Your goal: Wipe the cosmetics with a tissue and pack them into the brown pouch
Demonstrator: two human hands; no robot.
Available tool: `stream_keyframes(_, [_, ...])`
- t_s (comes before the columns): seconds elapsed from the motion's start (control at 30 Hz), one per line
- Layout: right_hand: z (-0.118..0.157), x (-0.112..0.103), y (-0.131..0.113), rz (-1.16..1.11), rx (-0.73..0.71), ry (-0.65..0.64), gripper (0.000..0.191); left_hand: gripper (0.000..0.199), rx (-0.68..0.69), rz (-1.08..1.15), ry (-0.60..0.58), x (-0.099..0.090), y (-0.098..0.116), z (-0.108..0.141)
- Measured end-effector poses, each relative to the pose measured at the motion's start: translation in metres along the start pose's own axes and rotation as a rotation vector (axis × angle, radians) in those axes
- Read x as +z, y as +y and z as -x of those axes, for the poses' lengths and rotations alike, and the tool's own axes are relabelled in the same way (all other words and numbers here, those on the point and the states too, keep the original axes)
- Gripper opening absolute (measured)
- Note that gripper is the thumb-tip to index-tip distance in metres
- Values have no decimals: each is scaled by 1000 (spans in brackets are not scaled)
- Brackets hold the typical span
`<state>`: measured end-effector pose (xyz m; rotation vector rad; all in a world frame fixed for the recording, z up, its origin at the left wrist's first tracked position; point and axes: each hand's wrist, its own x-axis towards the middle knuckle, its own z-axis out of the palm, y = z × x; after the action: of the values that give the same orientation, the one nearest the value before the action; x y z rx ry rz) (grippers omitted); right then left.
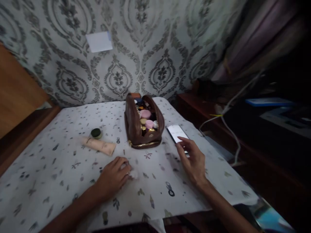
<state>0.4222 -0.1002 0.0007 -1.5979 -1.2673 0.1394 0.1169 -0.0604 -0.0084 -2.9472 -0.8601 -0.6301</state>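
My left hand rests on the patterned cloth with its fingers curled in. A small whitish, translucent-looking thing shows at its fingertips, too blurred to name. My right hand hovers over the lower part of a smartphone, whose screen is lit white. Thumb and index finger are apart, close to the screen; I cannot tell whether they touch it. Between and beyond the hands stands an unzipped brown toiletry bag, full of jars and bottles, some with pink lids.
A beige squeeze tube lies left of the bag, beside a small jar with a dark green lid. The table meets a wallpapered wall. White cables hang at right, and a wooden panel stands at left.
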Motion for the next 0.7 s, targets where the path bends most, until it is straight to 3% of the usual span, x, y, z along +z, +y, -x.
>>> stream_keyframes(0.17, [18, 39, -43, -184, -230, -331, 20, 17, -223, 192, 60, -14, -27, -7])
stream_keyframes(0.23, [20, 59, -57, -218, -303, -461, 19, 25, -398, 218, 133, -32, -52, -13])
stream_keyframes(0.33, [18, 91, -79, -254, -286, -594, 21, 14, -661, 149, 240, -62, -99, -24])
stream_keyframes(0.4, [15, 113, -93, -291, -236, -656, 22, 32, -723, 22, 130, -75, -126, -32])
stream_keyframes(0.43, [15, 124, -100, -321, -208, -677, 23, 38, -731, -39, 14, -77, -136, -35])
stream_keyframes(0.53, [16, 153, -113, -378, -123, -668, 26, 45, -726, -155, -280, -72, -151, -42])
stream_keyframes(0.6, [21, 167, -113, -354, -132, -614, 27, 45, -725, -177, -327, -63, -152, -44])
stream_keyframes(0.7, [32, 180, -105, -270, -262, -563, 33, 43, -714, -187, -295, -55, -153, -45])
